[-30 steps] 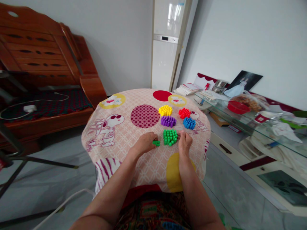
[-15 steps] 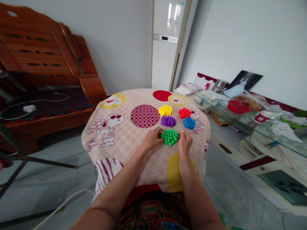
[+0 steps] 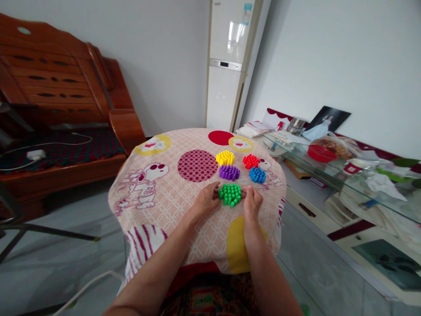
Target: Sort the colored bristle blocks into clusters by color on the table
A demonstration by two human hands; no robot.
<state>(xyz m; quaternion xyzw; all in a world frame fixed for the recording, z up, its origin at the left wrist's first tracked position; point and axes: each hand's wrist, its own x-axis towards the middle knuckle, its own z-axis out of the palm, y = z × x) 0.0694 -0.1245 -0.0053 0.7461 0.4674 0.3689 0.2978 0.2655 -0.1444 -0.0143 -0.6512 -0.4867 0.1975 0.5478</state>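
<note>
A tight cluster of small green plastic pegs (image 3: 229, 194) stands upright on the patterned tablecloth (image 3: 177, 206). My left hand (image 3: 208, 199) is closed in against its left side, the fingertips partly hidden behind the pegs. Against the right side presses my right hand (image 3: 252, 201), its fingers bent and partly out of sight. Together both hands hem in the green pegs. Just beyond are bunches of purple pegs (image 3: 229, 172) and yellow pegs (image 3: 225, 158). Farther right stand red pegs (image 3: 251, 161) and blue pegs (image 3: 257, 175).
To the right is a glass-topped cabinet (image 3: 309, 164) with papers, a red bowl (image 3: 322, 153) and bags on it. A wooden bench (image 3: 62, 105) stands at the left with a charger and cable. A tall white appliance (image 3: 223, 94) is behind the table.
The view has tipped up a little, so everything sits lower in the picture. Both hands keep their places at the sides of the green pegs; the other bunches look unmoved.
</note>
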